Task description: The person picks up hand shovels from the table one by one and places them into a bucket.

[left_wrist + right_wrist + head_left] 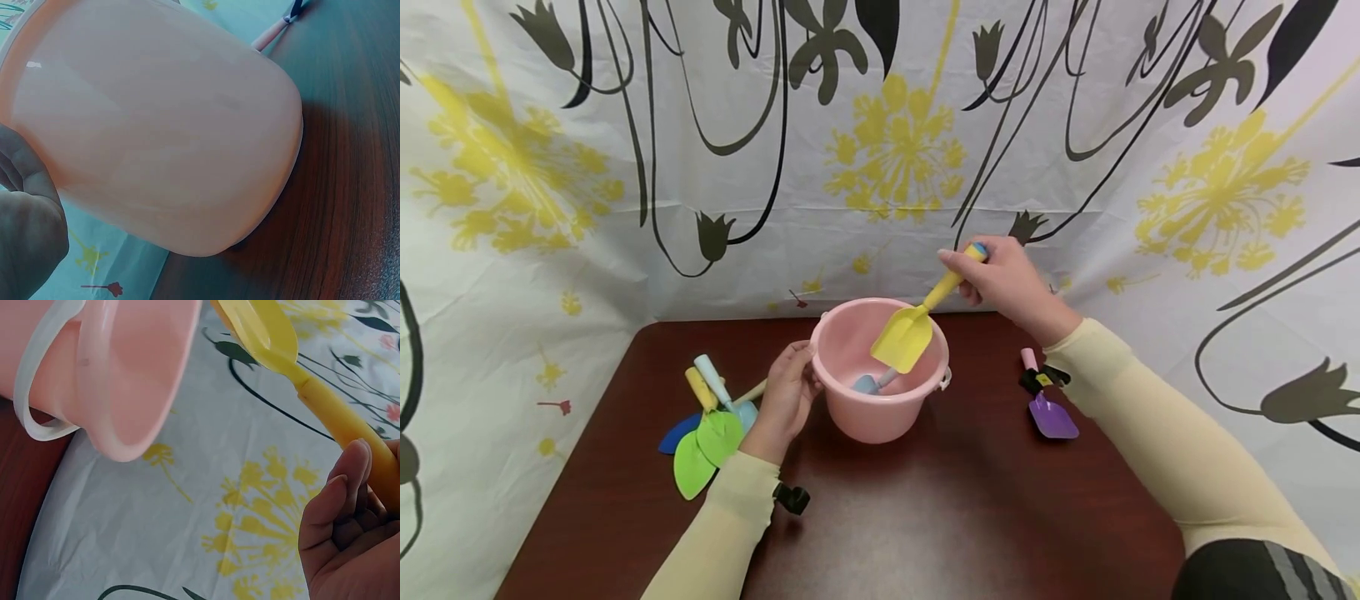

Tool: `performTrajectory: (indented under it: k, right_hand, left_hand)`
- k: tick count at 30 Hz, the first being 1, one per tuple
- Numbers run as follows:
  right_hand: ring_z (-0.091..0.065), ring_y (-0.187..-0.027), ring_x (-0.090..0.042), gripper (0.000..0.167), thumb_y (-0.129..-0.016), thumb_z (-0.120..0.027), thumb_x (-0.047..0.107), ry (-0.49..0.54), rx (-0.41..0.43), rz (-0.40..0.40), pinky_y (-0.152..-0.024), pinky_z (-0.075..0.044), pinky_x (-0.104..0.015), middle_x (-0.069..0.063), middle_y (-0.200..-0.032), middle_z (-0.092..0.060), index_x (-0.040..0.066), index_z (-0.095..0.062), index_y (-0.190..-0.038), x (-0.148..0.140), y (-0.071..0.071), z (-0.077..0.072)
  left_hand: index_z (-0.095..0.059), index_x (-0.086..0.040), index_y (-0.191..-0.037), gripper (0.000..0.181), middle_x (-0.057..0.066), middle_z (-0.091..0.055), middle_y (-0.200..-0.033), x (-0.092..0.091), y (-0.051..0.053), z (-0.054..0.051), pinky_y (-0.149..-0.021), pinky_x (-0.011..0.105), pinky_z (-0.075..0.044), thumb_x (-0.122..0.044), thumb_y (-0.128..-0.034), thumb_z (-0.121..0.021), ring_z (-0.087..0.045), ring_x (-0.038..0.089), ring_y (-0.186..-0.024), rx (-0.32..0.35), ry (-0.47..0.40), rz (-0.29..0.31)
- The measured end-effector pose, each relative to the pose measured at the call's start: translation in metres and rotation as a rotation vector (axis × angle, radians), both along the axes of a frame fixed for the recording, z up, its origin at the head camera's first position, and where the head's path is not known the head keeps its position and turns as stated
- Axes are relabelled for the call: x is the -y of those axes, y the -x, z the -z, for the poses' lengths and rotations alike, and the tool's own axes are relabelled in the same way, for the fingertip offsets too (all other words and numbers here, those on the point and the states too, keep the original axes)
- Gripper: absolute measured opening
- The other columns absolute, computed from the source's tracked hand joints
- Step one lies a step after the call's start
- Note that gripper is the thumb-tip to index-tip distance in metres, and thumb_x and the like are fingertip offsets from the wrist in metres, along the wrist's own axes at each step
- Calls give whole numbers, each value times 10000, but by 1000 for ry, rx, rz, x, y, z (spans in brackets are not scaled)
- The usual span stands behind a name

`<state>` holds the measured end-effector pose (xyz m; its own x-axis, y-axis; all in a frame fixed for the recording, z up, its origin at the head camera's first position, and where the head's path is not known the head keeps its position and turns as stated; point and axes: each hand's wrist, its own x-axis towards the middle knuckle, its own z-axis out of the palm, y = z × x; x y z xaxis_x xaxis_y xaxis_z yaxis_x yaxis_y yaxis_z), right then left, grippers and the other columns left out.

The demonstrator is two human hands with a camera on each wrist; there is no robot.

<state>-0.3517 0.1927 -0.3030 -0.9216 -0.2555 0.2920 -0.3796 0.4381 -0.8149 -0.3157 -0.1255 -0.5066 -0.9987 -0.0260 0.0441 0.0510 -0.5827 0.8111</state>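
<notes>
A pink bucket [876, 417] stands on the table, its white handle [30, 381] hanging down in the right wrist view. My left hand [786, 392] grips its rim at the left side; in the left wrist view the bucket wall [162, 125] fills most of the picture, with part of the left hand [31, 231] at the edge. Above the bucket's opening is a yellow toy shovel [904, 337], blade down. My right hand [1007, 279] pinches its handle [337, 412] near the end. A light blue tool [867, 384] lies inside the bucket.
Left of the bucket lies a pile of toy tools with green blades [692, 462], a dark blue piece [679, 433] and yellow and light blue handles. A purple shovel [1052, 417] with a pink handle lies to the right. Patterned cloth [730, 183] hangs behind the dark table [880, 517].
</notes>
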Motion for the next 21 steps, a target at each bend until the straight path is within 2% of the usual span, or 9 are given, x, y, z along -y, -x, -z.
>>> performTrajectory:
  k: [4, 8, 13, 17, 21]
  right_hand:
    - [-604, -649, -305, 452, -1035, -792, 460, -44, 44, -64, -587, -547, -347, -177, -748, -659, 26, -730, -925, 13, 14, 6]
    - [-538, -582, -260, 469, -1051, -780, 435, -109, 82, -116, -551, -476, -347, -159, -684, -606, 10, -695, -873, 25, 22, 13]
    - [-599, -605, -335, 511, -1060, -759, 456, -211, 82, -175, -560, -544, -358, -178, -707, -648, -2, -683, -847, 40, 26, 21]
    - [-618, -633, -376, 503, -1065, -756, 436, -257, 89, -208, -581, -564, -382, -164, -706, -652, 50, -607, -778, 51, 28, 25]
    - [-638, -623, -315, 506, -1062, -760, 432, -303, 128, -232, -654, -589, -511, -152, -687, -634, 98, -531, -758, 59, 33, 27]
  left_hand:
    - [-603, -74, -1210, 130, 43, -615, -917, 0, 0, 0, -637, 214, -507, -188, -1146, -606, -542, 125, -728, 7, -3, 0]
    - [-602, -73, -1209, 133, 61, -617, -932, 1, 0, 0, -641, 220, -504, -189, -1145, -607, -544, 131, -739, 3, -3, 2]
    - [-599, -79, -1201, 126, 29, -624, -902, 0, 1, 0, -640, 219, -494, -192, -1147, -600, -541, 129, -734, 1, 1, -2]
    - [-599, -76, -1211, 135, 19, -620, -896, 1, 1, -1, -644, 220, -497, -196, -1149, -596, -540, 130, -738, 15, 12, -2]
    - [-600, -75, -1222, 150, 30, -614, -910, 1, 0, -1, -650, 224, -502, -204, -1145, -609, -539, 135, -748, 32, 24, -2]
